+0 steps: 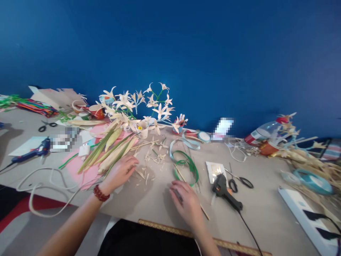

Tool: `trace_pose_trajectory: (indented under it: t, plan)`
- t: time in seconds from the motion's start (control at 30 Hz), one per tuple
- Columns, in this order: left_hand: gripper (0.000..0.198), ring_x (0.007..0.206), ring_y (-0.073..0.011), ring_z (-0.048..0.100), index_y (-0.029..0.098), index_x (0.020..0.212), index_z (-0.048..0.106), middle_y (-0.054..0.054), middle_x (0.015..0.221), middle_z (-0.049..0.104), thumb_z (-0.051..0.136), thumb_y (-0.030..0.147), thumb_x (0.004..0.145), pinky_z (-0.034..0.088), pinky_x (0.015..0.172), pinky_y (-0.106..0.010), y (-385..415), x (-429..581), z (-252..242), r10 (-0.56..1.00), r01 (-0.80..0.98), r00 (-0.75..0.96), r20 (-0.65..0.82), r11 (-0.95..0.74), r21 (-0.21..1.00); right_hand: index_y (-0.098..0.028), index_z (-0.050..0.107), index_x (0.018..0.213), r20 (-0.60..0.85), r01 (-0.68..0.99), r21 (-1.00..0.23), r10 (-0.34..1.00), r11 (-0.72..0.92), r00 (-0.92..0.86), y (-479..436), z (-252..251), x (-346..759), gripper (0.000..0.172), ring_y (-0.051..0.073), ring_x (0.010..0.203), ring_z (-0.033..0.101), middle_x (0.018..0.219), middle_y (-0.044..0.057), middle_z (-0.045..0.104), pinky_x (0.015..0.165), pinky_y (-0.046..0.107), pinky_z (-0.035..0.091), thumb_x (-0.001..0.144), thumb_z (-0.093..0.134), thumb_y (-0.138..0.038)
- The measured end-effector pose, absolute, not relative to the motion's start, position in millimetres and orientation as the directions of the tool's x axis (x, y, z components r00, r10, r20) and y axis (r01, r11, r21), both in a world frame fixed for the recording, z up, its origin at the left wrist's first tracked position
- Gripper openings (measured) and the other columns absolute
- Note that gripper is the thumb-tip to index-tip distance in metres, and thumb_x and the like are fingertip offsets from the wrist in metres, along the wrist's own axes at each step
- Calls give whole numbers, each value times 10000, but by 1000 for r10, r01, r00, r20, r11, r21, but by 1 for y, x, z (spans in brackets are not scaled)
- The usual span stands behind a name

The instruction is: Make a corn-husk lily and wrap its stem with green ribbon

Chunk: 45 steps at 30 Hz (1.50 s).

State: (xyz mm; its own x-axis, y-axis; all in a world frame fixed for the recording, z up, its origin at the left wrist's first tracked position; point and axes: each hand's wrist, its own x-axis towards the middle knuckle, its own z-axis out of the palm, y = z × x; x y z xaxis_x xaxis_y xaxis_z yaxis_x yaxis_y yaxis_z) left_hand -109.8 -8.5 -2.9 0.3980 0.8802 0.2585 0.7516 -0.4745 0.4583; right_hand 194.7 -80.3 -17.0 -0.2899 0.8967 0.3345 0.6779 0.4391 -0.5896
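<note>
My left hand [123,173], with a red beaded bracelet at its wrist, rests beside a bundle of corn husks [109,149], fingers bent and close together; whether they pinch anything is too small to tell. Close to its fingertips lie small cream husk scraps [145,175]. My right hand [183,199] is over the grey table [149,202], fingers curved and slightly apart with nothing seen in them. Just beyond it are a coil of green ribbon [195,170] and a thin stick [204,211]. Cream husk flowers [160,111] on green stems stand at the back middle.
Right: black glue gun [225,192], scissors [241,179], white packet [215,170], power strip [303,217], plastic bottle [262,132], blue ribbon roll [313,180]. Left: blue glue gun [33,151], white cable [33,195], scissors [47,125], pink paper [76,169]. A wooden ruler [165,227] lies along the front edge.
</note>
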Motion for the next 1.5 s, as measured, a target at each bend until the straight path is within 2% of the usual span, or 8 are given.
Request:
trace_pose_trajectory:
  t: [0.33,0.63,0.87,0.97,1.1,1.23,1.37,1.5]
  plan:
    - [244,951,-209,599,202,947,670,-68,974,671,428,174,944,482,882,-373,-13,-100,-8,824,698,535,185,-555,453,-214,664,931,296,674,-617,913,406,-279,-84,-22,194,146,237,945,663,1030,99,694,817,370,552,930,519,-228]
    - [412,1241,-255,506,182,1295,554,-121,1355,560,416,133,909,409,1052,-438,11,-79,-16,815,736,536,219,-578,351,-215,673,908,283,681,-610,914,406,-291,-84,-24,190,152,237,923,661,1020,96,693,811,369,543,925,522,-215]
    - [286,902,-221,603,202,870,672,-63,892,682,419,70,865,472,871,-394,-1,-82,-8,832,740,524,181,-550,387,-216,667,902,265,671,-639,927,375,-266,-87,-22,197,153,231,923,668,1019,92,695,812,356,549,928,516,-216]
    - [280,1101,-249,563,223,1109,650,-86,1167,655,453,177,915,415,991,-448,-9,-77,-6,811,727,556,181,-581,366,-214,668,899,269,669,-636,923,385,-275,-85,-23,195,149,232,924,668,1025,92,696,814,363,549,925,521,-213]
    - [503,1365,-325,370,284,1381,479,-98,1483,458,537,439,906,260,1111,-571,-30,-64,-17,774,737,626,97,-627,252,-224,678,943,277,668,-629,917,398,-286,-84,-24,193,147,237,958,661,1045,87,697,850,372,538,922,533,-211]
    - [571,1408,-319,324,282,1462,366,-92,1541,387,512,407,924,218,1136,-586,-64,-62,-28,774,755,630,63,-629,185,-226,683,952,266,660,-643,922,388,-282,-85,-23,195,171,236,972,661,1045,87,697,854,366,537,933,514,-213]
    - [485,1390,-297,361,270,1415,439,-90,1524,413,489,328,936,250,1145,-535,-76,-70,-27,812,792,576,91,-582,185,-222,678,932,267,655,-646,920,392,-287,-85,-20,197,170,235,946,668,1025,91,701,830,360,543,935,508,-225]
    - [529,1408,-357,307,227,1407,449,-146,1541,361,480,448,927,302,1103,-551,-46,-82,-26,904,897,383,188,-413,158,-219,671,939,274,654,-637,913,408,-303,-85,-19,196,157,234,950,669,1037,91,699,832,361,545,935,514,-233]
